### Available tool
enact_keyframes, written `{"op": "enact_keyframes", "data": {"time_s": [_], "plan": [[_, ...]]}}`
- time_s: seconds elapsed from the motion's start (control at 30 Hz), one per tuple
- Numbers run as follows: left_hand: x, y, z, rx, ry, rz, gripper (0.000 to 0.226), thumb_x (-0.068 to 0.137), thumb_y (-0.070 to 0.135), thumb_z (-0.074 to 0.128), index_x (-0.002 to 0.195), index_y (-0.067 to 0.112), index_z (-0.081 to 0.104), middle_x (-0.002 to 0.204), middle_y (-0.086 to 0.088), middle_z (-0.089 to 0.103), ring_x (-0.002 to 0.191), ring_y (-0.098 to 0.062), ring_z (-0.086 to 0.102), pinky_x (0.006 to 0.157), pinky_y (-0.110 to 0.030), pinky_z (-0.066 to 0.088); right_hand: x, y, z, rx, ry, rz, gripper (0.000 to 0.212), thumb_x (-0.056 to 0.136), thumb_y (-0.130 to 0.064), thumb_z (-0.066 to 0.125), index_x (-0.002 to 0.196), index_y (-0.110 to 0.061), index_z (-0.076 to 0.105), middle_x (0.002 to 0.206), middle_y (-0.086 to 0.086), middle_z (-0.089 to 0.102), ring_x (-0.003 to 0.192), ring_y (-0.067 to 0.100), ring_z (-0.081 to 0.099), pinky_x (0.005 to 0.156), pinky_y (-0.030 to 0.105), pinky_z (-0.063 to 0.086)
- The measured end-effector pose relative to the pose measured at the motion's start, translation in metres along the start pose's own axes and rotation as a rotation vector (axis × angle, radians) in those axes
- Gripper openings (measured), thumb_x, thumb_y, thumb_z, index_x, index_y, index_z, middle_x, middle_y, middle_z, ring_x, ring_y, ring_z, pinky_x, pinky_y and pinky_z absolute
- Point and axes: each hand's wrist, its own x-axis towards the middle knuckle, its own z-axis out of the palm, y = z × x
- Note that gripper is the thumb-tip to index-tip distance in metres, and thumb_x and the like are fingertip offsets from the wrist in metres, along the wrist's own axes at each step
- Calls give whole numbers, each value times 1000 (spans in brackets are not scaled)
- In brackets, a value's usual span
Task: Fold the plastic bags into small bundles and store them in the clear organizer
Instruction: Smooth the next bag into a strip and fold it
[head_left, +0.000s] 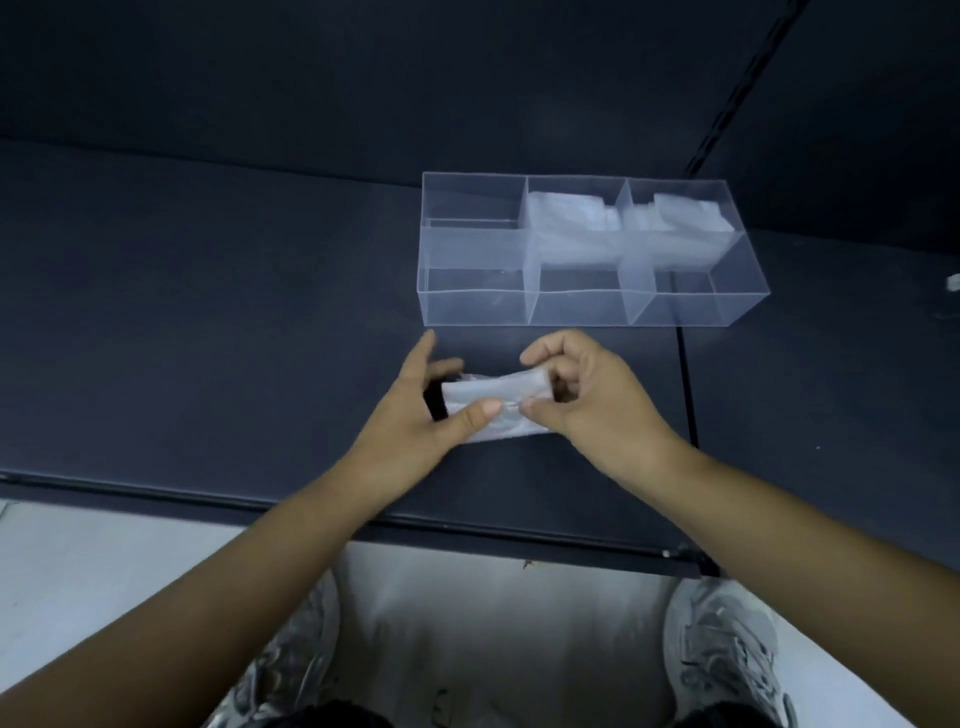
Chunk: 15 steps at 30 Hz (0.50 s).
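On table (208, 312) | one bag (488, 400), two hands | organizer (587, 306): seemingly two bundles

It looked like a shop: a dark shelf (208, 312) under the hands, a slotted upright rail (748, 78) beyond them, a pale floor (104, 561) below.

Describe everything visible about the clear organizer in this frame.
The clear organizer is a rectangular, open-topped box of transparent, slightly frosted plastic, split by thin dividers into six compartments, two rows of three. It sits flat on the dark tabletop, just beyond the hands, which do not touch it. Folded plastic bags fill the far middle and far right compartments; the other four look empty. The bag being folded lies in front of it, apart.
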Motion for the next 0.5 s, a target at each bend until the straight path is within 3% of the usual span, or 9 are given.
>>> {"op": "enact_keyframes", "data": {"time_s": [0.07, 0.13, 0.27, 0.4, 0.5], "plan": [[12, 14, -6, -210, -54, 6, 70, 76, 31, 74, 139, 21, 44, 105, 13, 70, 99, 2, 62, 88, -11, 46, 1, -12, -16, 126, -5, -9, 36, 81, 4, 68, 103, -22, 57, 70, -6, 66, 66, 8, 55, 65, 20, 47], [23, 31, -7, -320, -46, 70, 46, 79, 7, 72, 122, 19, 59, 92, 3, 74, 87, -9, 65, 84, -18, 52, 5, -20, -33, 198, 8, 39, 35, 81, -1, 71, 107, -22, 60, 74, -3, 69, 68, 8, 58, 67, 19, 48], [50, 62, -7, -306, 93, 191, 33, 82, 8, 71, 112, 19, 64, 75, 7, 69, 72, -7, 62, 74, -14, 50, 34, -28, -60, 176, 126, 132, 7, 81, -12, 74, 81, -11, 67, 60, -5, 65, 49, 2, 52, 50, 12, 43], [68, 73, -12, 179, 404, 379, 25, 90, 15, 62, 113, 22, 62, 82, 12, 63, 82, 2, 56, 77, -9, 42, 102, -32, -89, 141, 418, 149, 11, 83, -15, 73, 86, -8, 66, 71, 0, 62, 53, 3, 51, 48, 12, 43], [63, 55, -3, 599, 351, 506, 37, 94, 27, 56, 129, 15, 56, 121, 0, 61, 119, -18, 49, 101, -25, 31, 148, -25, -98, -80, 484, 128, 15, 83, -21, 73, 88, -10, 65, 89, 4, 65, 78, 14, 60, 74, 24, 52]]}}
